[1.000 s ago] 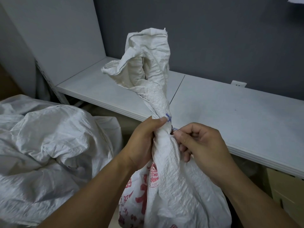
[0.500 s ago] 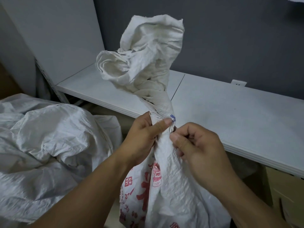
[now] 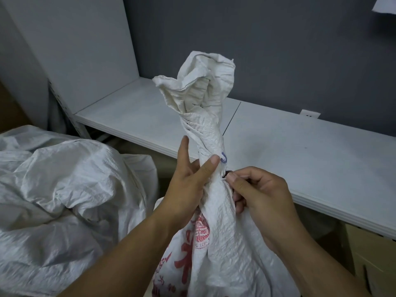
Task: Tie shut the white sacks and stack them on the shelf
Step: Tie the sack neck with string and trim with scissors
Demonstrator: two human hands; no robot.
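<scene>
One sack, left hand gripping, right hand pinching neck, white shelf, grey wall

White woven sack, red print on side: upright, neck twisted tight, crumpled mouth flaring above twist. Left hand grips neck, right hand pinches at it. Second white sack: crumpled heap at left. White shelf: just behind upright sack.

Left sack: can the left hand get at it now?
Probably yes: nothing lies between the left hand and the left sack. But its thumb grips the printed sack at the neck while the right hand pinches the tie, so it must let go first.
</scene>
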